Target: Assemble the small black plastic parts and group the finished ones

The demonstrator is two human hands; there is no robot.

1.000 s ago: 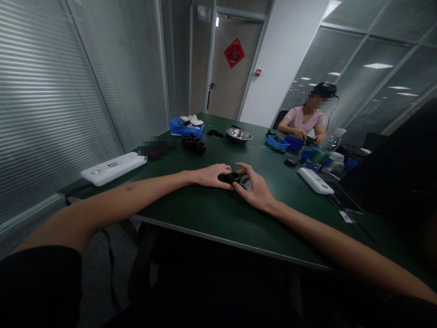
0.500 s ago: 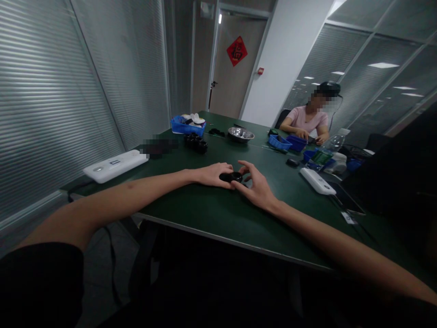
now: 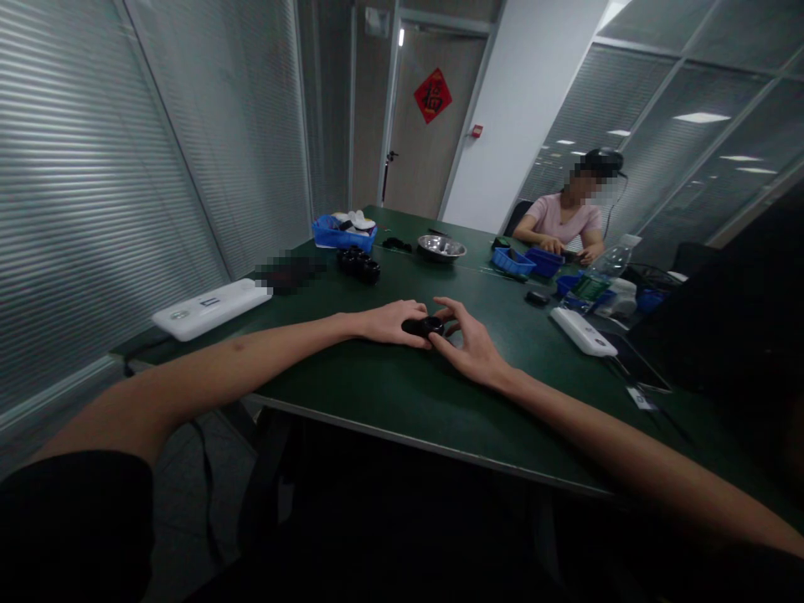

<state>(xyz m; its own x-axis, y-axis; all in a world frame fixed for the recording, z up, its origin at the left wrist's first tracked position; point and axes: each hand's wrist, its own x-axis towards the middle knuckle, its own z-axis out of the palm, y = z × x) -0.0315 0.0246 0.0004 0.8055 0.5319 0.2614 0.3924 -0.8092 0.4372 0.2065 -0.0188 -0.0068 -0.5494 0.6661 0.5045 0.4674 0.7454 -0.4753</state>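
A small glossy black part with a round, ring-like end (image 3: 433, 326) lies between my hands, just above the green table (image 3: 364, 385) or resting on it; I cannot tell which. My left hand (image 3: 395, 322) is closed around its left side, thumb in front and fingers behind. Curved about the round end is my right hand (image 3: 468, 339), with thumb and fingertips against it. The fingers hide much of the part, so its exact kind does not show.
Several black round parts (image 3: 358, 265) stand beyond my left hand, near a blue basket (image 3: 342, 238). Farther back is a metal bowl (image 3: 441, 249). On the right are a plastic bottle (image 3: 596, 276) and a white power bank (image 3: 581, 332). A person (image 3: 569, 222) sits across the table.
The view has shifted very slightly. Both hands stay at the black part, with the right fingers moved only a little around its round end.
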